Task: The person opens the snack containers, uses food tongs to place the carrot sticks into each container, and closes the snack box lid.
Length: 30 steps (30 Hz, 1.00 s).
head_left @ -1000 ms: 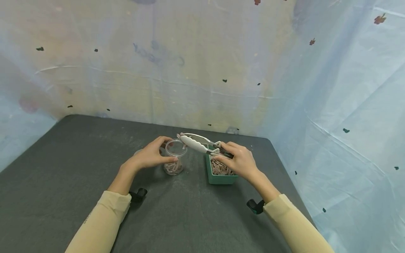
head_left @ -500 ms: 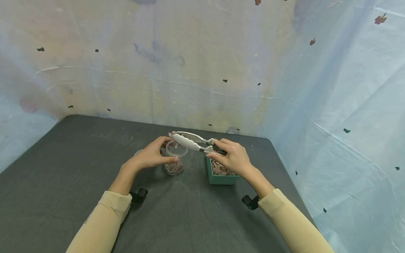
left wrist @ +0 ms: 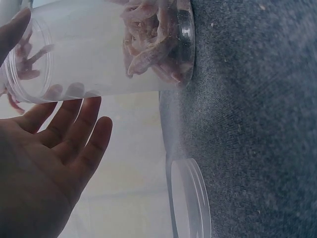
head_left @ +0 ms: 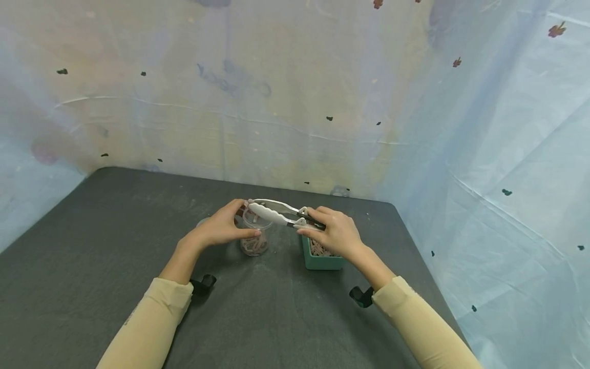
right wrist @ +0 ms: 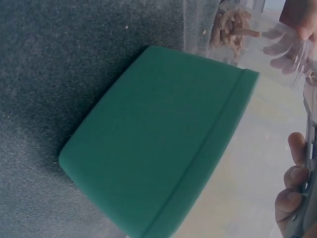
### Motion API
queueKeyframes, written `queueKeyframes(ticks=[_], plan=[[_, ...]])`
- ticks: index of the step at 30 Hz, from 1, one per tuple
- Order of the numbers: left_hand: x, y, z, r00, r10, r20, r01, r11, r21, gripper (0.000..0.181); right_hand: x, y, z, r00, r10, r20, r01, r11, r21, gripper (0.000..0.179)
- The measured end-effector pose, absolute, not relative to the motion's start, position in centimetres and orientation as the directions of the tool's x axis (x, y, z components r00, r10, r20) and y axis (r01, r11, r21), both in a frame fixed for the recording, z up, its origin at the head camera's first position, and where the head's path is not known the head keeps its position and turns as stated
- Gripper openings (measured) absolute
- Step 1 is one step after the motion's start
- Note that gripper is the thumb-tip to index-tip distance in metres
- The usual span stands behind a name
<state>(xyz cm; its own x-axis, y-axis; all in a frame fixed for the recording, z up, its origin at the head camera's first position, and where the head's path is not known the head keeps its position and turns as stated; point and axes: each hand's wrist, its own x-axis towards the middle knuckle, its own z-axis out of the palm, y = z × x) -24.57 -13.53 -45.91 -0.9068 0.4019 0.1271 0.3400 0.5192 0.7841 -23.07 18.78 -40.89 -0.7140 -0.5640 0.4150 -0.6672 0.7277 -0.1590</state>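
My left hand (head_left: 218, 226) holds a clear plastic jar (head_left: 254, 247) near its rim, thumb on the near side and fingers on the far side. The jar stands upright on the table, with pinkish-brown strips (left wrist: 151, 44) heaped at its bottom. In my right hand (head_left: 338, 231) is a pair of tongs (head_left: 268, 213) with white scalloped tips, gripped by the handles. The tips lie over the jar's mouth. More strips (left wrist: 29, 62) show at the mouth in the left wrist view. Below my right hand stands a green rectangular container (head_left: 323, 263) of similar strips, partly hidden by that hand.
A clear round lid (left wrist: 192, 201) stands on the dark table (head_left: 276, 318) to the left of the jar, mostly behind my left hand in the head view. A pale plastic sheet (head_left: 276, 102) hangs behind the table and along its right side.
My right hand has moved left with the tongs, then slightly down, bringing the tips from the jar's right rim to over its mouth. The left hand and jar have stayed in place.
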Motion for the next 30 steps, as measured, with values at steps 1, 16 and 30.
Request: queueKeyframes(ticks=[1, 16, 30], plan=[[-24.6, -13.5, -45.9, -0.907, 0.402, 0.128, 0.341, 0.52, 0.784, 0.086, -23.1, 18.8, -40.9, -0.714, -0.565, 0.414, -0.668, 0.727, -0.158, 0.059], [-24.4, -13.5, -45.7, -0.904, 0.401, 0.15, 0.359, 0.518, 0.777, 0.088, -23.0, 19.0, -41.3, -0.723, -0.553, 0.414, -0.661, 0.729, -0.18, 0.064], [-24.3, -14.1, -45.8, -0.906, 0.4, 0.141, 0.353, 0.528, 0.772, 0.086, -22.4, 20.4, -40.6, -0.763, -0.484, 0.429, -0.615, 0.749, -0.249, 0.07]])
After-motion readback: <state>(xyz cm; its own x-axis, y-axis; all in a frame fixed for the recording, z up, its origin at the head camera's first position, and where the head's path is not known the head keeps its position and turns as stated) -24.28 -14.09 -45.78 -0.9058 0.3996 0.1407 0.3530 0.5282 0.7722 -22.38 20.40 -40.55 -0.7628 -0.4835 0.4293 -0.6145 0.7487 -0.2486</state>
